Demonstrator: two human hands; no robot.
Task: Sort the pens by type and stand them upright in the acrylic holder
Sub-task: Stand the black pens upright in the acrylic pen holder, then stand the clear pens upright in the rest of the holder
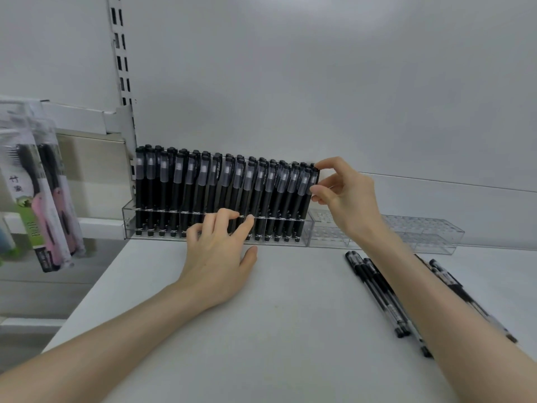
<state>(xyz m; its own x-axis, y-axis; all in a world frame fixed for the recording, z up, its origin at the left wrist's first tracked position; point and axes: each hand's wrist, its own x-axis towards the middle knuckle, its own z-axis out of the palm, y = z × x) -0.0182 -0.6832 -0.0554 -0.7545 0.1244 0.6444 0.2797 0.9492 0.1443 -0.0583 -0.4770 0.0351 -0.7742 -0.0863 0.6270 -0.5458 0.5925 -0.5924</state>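
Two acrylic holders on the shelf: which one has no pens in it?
The right holder: its holes are bare. The left holder is packed with upright black pens, and the right hand pinches the rightmost pen.

A: What of the person is in view?
B: Two forearms and two hands, all bare. The left forearm (116, 330) fills the lower left of the frame, the right forearm (453, 303) the lower right.
A: And the hands?
B: The left hand (216, 257) is at centre, the right hand (345, 196) right of centre. Slender fingers, smooth skin; the left thumbnail looks short. Both arms look broader toward the bottom edge.
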